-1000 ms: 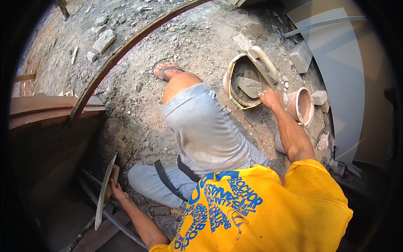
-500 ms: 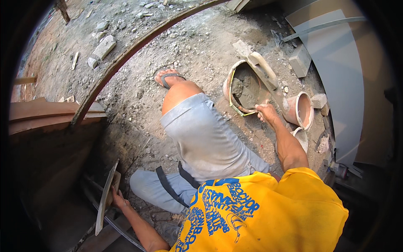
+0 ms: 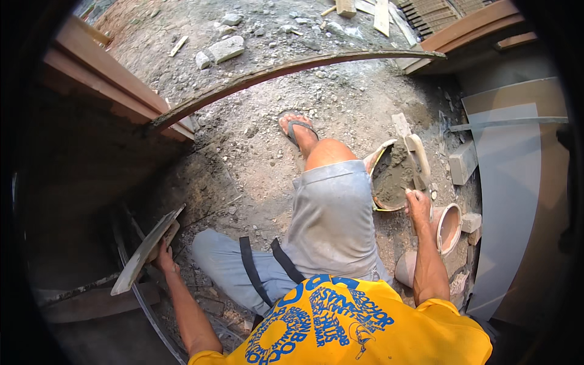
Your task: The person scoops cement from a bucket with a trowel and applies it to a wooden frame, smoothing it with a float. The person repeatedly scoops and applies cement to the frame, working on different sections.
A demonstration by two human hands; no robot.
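Note:
My left hand (image 3: 164, 258) is closed on the back of a plastering float (image 3: 146, 250), whose pale flat face is tilted up at the lower left. My right hand (image 3: 417, 205) is a closed fist at the near rim of a bucket (image 3: 389, 208). Whatever it grips is mostly hidden by the fingers. Wet grey mortar (image 3: 392, 176) fills part of the bucket. A second tool with a thick pale handle (image 3: 418, 159) leans at the bucket's right side, just beyond my right hand.
A tipped-over bucket (image 3: 449, 230) lies right of my right forearm, near concrete blocks (image 3: 463, 163). A curved wooden strip (image 3: 292, 68) crosses ahead of my foot. Dark wall (image 3: 79, 164) stands at left, a pale sheet (image 3: 508, 182) at right. Rubble (image 3: 226, 48) lies farther off.
The view has swung left, so the scene sits farther right. My left hand has raised and tilted the float. My right hand stays at the bucket's rim, now nearer its right side.

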